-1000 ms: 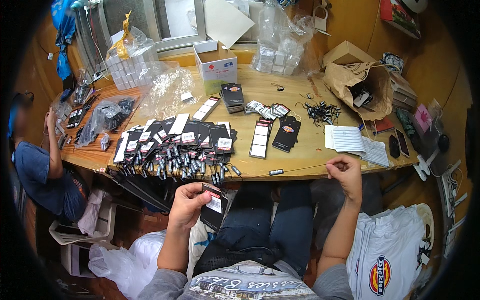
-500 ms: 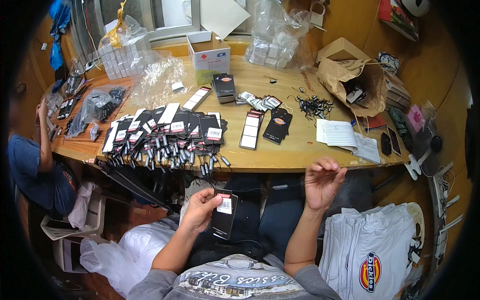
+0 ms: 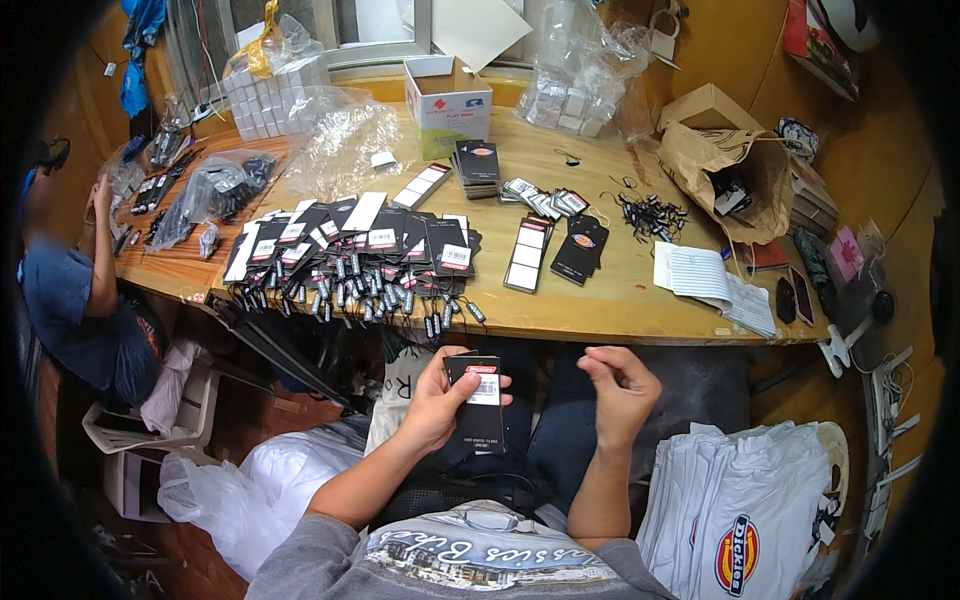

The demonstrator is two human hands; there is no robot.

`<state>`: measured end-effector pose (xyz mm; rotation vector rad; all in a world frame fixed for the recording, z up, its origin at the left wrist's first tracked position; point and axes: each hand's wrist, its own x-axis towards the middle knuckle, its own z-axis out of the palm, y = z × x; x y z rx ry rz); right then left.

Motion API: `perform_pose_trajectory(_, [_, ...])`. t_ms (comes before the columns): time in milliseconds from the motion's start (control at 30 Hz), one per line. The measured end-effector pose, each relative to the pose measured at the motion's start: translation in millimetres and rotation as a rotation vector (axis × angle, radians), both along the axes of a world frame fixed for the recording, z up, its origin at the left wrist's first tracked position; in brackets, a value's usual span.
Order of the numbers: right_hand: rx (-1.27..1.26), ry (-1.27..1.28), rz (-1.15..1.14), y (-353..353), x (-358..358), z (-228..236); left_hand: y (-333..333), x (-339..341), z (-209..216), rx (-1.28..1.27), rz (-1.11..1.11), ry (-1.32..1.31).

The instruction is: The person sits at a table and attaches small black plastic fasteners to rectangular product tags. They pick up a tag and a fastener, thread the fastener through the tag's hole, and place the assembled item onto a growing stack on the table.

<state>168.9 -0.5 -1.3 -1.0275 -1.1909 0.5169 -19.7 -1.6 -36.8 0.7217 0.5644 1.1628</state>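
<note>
1. Black card tag [image 3: 480,400]: held in the left hand [image 3: 437,400] over the lap, below the near edge of the table [image 3: 620,310]. Its long axis stands roughly upright in the head view, top end toward the table, white label facing the camera.
2. Left hand state: closed on the tag, thumb across its left edge, fingers behind it.
3. Right hand [image 3: 620,390]: raised just right of the tag, not touching it. Fingers are curled, thumb and fingertips pinched together; whether they hold a small item, such as a string, cannot be told.
4. Key relation: the tag lies directly left of the right hand, at about the same height, with a narrow gap between them. The left hand is the nearer one, since it grips the tag; the tag's right long edge faces the right hand.
5. Finished tags [image 3: 360,255]: a fanned row of black tags with dark strings hanging over the near table edge, up and left of the hands, well apart from them.
6. Loose strings [image 3: 650,212]: a small dark pile on the table, up and right of the right hand.
7. Further items: tag stack [image 3: 478,165] beside a white box [image 3: 448,105]; folded white shirts [image 3: 740,510] at lower right.
8. Another person [image 3: 75,290] sits at the table's left end, hands clear of these items.
</note>
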Motion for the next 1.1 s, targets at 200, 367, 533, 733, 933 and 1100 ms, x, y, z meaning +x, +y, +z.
perform_pose_trajectory(200, [-0.049, -0.17, 0.269, -1.8, -26.4, 0.0, 5.5, 4.5, 3.3, 0.078, 0.009, 0.167])
perform_pose_trajectory(367, [0.057, -0.22, 0.332, -0.6, -30.0, 0.5, 2.0, 2.9, 17.6, -0.003, -0.233, 0.0])
perform_pose_trajectory(533, [-0.055, 0.055, 0.578, -3.9, -31.3, 3.8, 2.8, -1.3, 3.7, -0.01, -0.331, -0.002])
perform_pose_trajectory(733, [0.016, 0.432, 0.621, 4.9, -20.3, -7.5, -0.9, -2.5, -0.8, -0.006, -0.347, 0.015])
perform_pose_trajectory(933, [-0.088, 0.912, 0.841, 8.2, -16.6, -12.3, -1.6, 5.9, -5.0, -0.06, -0.429, -0.05])
perform_pose_trajectory(1100, [-0.019, 0.763, 0.498, 1.9, -5.3, 2.2, -0.9, 8.5, 13.1, 0.045, -0.152, 0.084])
